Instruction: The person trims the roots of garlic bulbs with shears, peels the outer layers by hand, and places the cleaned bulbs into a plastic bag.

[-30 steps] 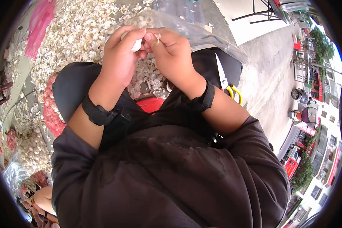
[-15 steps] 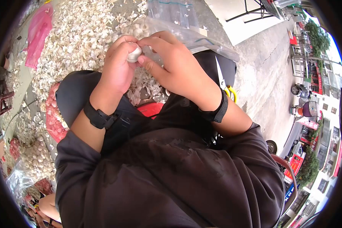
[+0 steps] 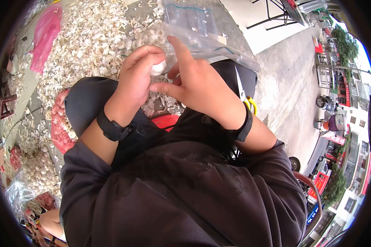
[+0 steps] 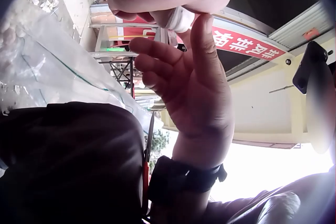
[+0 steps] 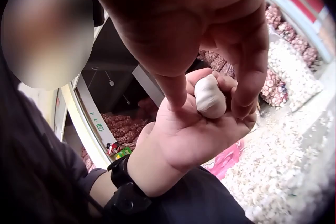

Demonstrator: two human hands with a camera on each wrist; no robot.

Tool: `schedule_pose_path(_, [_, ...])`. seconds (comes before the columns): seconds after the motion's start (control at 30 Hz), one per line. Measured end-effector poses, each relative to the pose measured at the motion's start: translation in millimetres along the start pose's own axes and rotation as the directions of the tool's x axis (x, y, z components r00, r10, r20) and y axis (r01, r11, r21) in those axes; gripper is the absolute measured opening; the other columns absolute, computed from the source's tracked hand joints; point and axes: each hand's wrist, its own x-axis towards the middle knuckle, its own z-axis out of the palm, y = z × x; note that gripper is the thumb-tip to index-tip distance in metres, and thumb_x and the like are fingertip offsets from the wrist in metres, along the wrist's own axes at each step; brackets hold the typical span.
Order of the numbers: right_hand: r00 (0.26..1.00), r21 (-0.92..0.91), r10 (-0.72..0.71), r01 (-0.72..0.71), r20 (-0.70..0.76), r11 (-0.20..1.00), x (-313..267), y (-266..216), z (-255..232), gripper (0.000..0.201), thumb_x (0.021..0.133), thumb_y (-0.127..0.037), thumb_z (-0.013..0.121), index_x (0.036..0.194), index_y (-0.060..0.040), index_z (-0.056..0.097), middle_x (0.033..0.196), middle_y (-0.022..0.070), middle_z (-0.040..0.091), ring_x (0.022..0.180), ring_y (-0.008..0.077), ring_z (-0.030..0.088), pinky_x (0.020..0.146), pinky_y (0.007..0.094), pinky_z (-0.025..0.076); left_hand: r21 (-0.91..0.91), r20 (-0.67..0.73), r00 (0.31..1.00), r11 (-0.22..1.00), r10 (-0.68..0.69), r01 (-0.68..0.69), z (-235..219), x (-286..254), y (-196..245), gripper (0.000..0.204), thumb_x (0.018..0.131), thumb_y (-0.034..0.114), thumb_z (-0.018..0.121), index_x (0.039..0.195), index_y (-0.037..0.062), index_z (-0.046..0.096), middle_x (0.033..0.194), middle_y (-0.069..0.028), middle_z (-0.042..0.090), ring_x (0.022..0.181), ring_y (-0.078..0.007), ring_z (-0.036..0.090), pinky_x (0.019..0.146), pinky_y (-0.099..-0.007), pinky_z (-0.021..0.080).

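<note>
A peeled-looking white garlic bulb (image 3: 158, 68) sits in my left hand (image 3: 136, 72), whose fingers and thumb curl round it. Seen from the right wrist, the bulb (image 5: 210, 98) rests against the left palm and fingers, smooth and pale. My right hand (image 3: 202, 84) is just to its right, index finger stretched out past the bulb and thumb held apart below. Nothing shows between the right fingers. In the left wrist view the right hand (image 4: 197, 87) has its palm turned to the camera, with the fingers loosely bent.
Garlic skins (image 3: 86, 37) cover the ground ahead. A clear plastic bag (image 3: 193, 43) with garlic bulbs lies beyond my hands. Scissors with yellow handles (image 3: 251, 105) rest on my right thigh. A red mesh sack (image 3: 61, 127) of garlic stands left, a pink bag (image 3: 45, 37) farther off.
My right hand first pinched a scrap of skin beside the bulb, then touched the bulb, and now is apart from it with fingers spread. The left hand keeps its hold on the garlic bulb.
</note>
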Motion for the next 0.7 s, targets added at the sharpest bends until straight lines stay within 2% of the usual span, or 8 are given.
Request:
schedule_pose_path(0.07, [0.999,0.146,-0.032,0.037,-0.035,0.989,5.5,6.9,9.5,0.088,0.08,-0.026,0.083,0.147,0.0001,0.032,0.084,0.017,0.07,0.078,0.0253,0.071,0.07,0.0335,0.055,-0.046,0.098,0.993,0.997,-0.059,0.064,-3.2,-2.3,1.1,0.014,0.094,0.012,0.055,0.099,0.0013,0.062,0.099,-0.0058,0.062,0.093,-0.0136,0.059,0.083,-0.0275,0.047])
schedule_pose_path(0.17, [1.0,0.339,0.006,0.004,-0.029,0.941,12.6,19.3,13.8,0.086,0.081,-0.018,0.083,0.146,0.0018,0.031,0.083,0.0133,0.071,0.079,0.018,0.069,0.071,0.0299,0.054,-0.197,0.139,0.987,0.975,-0.078,0.105,1.5,-1.0,-3.7,0.013,0.095,0.013,0.06,0.1,0.0013,0.064,0.091,-0.0028,0.063,0.087,-0.0101,0.058,0.075,-0.024,0.046])
schedule_pose_path(0.3, [0.995,0.495,0.103,-0.097,0.016,0.863,11.7,21.9,10.0,0.075,0.084,-0.006,0.078,0.144,0.0015,0.035,0.088,0.0085,0.071,0.079,0.0119,0.065,0.072,0.0264,0.052,-0.183,0.142,0.988,0.98,-0.053,0.079,6.0,-1.2,-4.0,0.017,0.095,0.015,0.063,0.103,-0.0002,0.065,0.096,-0.0039,0.065,0.091,-0.0115,0.061,0.078,-0.0252,0.047])
schedule_pose_path(0.4, [0.998,0.483,0.006,-0.033,0.057,0.875,9.0,30.2,6.7,0.065,0.086,0.0,0.074,0.142,-0.0005,0.04,0.093,0.0088,0.071,0.084,0.0109,0.064,0.074,0.026,0.052,-0.055,0.15,0.986,0.995,-0.077,0.086,6.4,-4.7,1.1,0.021,0.094,0.015,0.066,0.106,-0.0018,0.067,0.1,-0.0061,0.068,0.095,-0.0134,0.063,0.083,-0.0265,0.049])
schedule_pose_path(0.43, [0.997,0.395,0.052,-0.073,0.064,0.916,3.0,22.1,-2.3,0.059,0.086,0.004,0.071,0.139,-0.0006,0.044,0.101,0.0126,0.071,0.09,0.0146,0.068,0.079,0.0284,0.054,-0.109,0.148,0.985,0.989,-0.084,0.1,5.1,-3.5,1.9,0.024,0.092,0.016,0.069,0.107,-0.0029,0.07,0.102,-0.0086,0.07,0.097,-0.0148,0.064,0.087,-0.0272,0.049])
schedule_pose_path(0.53, [0.998,0.194,-0.057,0.059,-0.017,0.979,-5.3,18.0,-12.8,0.059,0.085,0.005,0.071,0.137,-0.0007,0.045,0.107,0.0151,0.071,0.097,0.0201,0.071,0.082,0.031,0.056,0.055,0.17,0.983,0.997,-0.063,0.054,3.3,-3.9,6.6,0.023,0.091,0.015,0.071,0.105,-0.0034,0.071,0.101,-0.0099,0.071,0.095,-0.0146,0.065,0.085,-0.0272,0.05])
schedule_pose_path(0.63, [0.994,0.21,-0.111,0.114,-0.023,0.971,-11.1,20.1,-10.7,0.059,0.083,0.006,0.071,0.136,-0.0013,0.047,0.109,0.0165,0.071,0.097,0.0262,0.072,0.082,0.0338,0.057,0.093,0.212,0.967,0.987,-0.144,0.127,0.7,-4.0,7.4,0.017,0.093,0.012,0.069,0.102,-0.0021,0.071,0.101,-0.0062,0.07,0.095,-0.0134,0.064,0.086,-0.0282,0.05])
schedule_pose_path(0.7, [0.991,0.148,-0.131,0.134,-0.029,0.98,-13.5,20.0,-11.9,0.058,0.083,0.006,0.071,0.135,-0.0016,0.047,0.109,0.017,0.071,0.097,0.0273,0.072,0.083,0.0341,0.058,0.1,0.208,0.97,0.989,-0.125,0.106,-1.4,-4.6,5.7,0.021,0.092,0.015,0.071,0.102,-0.0034,0.071,0.099,-0.0079,0.071,0.091,-0.0139,0.065,0.082,-0.0278,0.051])
